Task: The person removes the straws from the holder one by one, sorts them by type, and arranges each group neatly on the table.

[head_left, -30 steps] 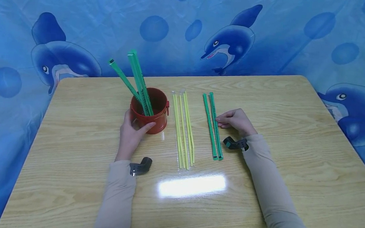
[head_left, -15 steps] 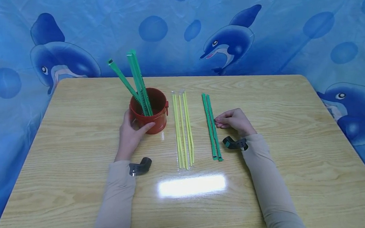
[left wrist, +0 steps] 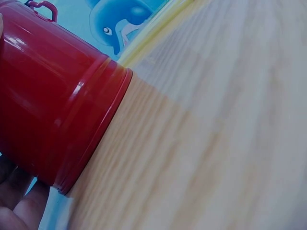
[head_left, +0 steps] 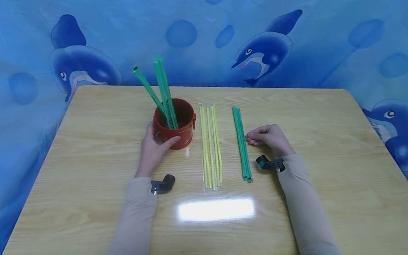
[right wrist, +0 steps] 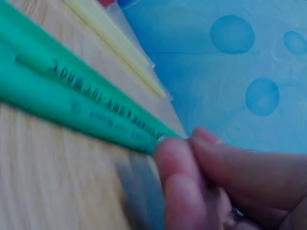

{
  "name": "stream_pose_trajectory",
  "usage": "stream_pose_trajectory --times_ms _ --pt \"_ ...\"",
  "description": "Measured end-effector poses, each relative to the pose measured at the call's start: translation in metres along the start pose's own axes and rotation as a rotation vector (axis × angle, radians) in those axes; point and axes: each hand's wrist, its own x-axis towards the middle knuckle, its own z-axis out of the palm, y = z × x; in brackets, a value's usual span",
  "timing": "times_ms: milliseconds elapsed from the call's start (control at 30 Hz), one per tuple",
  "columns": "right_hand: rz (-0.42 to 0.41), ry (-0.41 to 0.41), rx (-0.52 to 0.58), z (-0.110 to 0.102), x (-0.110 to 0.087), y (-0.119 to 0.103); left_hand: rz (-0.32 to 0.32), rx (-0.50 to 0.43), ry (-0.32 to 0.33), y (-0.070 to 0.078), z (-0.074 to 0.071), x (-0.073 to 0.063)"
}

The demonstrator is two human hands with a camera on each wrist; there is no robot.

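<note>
My left hand [head_left: 152, 149] grips a small red bucket [head_left: 183, 136] low on its near left side, thumb across the front. Green wrapped straws [head_left: 164, 91] lean out of the bucket to the back left. Two more green wrapped straws [head_left: 242, 144] with dark print lie side by side on the table. At their right edge is my right hand [head_left: 268, 138]; in the right wrist view its thumb and fingertips pinch the edge of the nearer green wrapper [right wrist: 100, 122]. Several yellow straws [head_left: 209, 147] in clear film lie between the bucket and the green pair.
The wooden table [head_left: 91, 167] ends at the back against a blue dolphin-print cloth [head_left: 132, 27]. A bright light reflection lies on the tabletop near the front. Each wrist wears a small black camera [head_left: 162, 184].
The right-hand green straw has moved left against the other, closing the gap between them, with my right hand following. My left hand keeps its hold on the bucket. The head view has shifted slightly.
</note>
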Motion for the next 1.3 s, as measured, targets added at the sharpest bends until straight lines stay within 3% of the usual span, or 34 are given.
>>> stream_pose_trajectory --times_ms 167,400,733,1000,1300 --pt "-0.063 0.022 0.052 -0.004 -0.007 -0.005 0.002 -0.016 -0.012 -0.003 0.013 0.002" --pt "-0.166 -0.015 0.160 0.014 -0.008 -0.041 0.003 -0.034 -0.010 -0.004 0.026 0.006" --pt "-0.209 -0.027 0.108 0.050 0.010 -0.083 0.001 0.005 -0.023 -0.001 0.039 0.009" --pt "-0.292 -0.060 0.167 0.076 0.024 -0.114 0.036 -0.001 -0.025 0.002 0.043 0.010" --pt "-0.340 -0.067 0.177 0.100 0.040 -0.135 0.004 0.026 -0.047 0.001 0.045 0.007"
